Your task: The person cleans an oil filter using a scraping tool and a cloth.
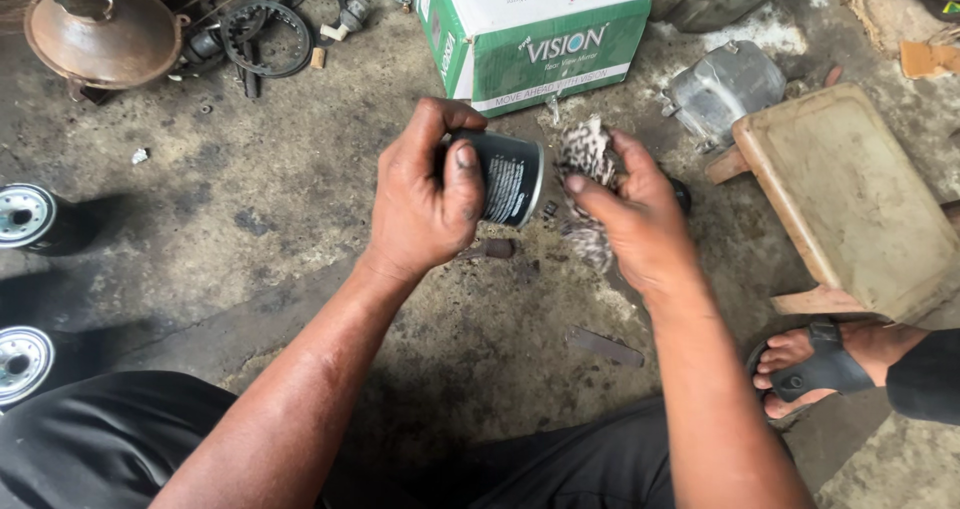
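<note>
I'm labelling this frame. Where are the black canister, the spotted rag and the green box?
Black canister (510, 177), head view, on its printed side wall.
Spotted rag (585, 152), head view, on the bunched upper part above the right hand.
Green box (560, 54), head view, on its green front face.

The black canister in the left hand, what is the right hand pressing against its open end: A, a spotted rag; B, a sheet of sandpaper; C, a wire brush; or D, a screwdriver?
A. The right hand bunches a spotted rag against the end of the black canister, which the left hand grips around its body; no tool is in either hand.
</note>
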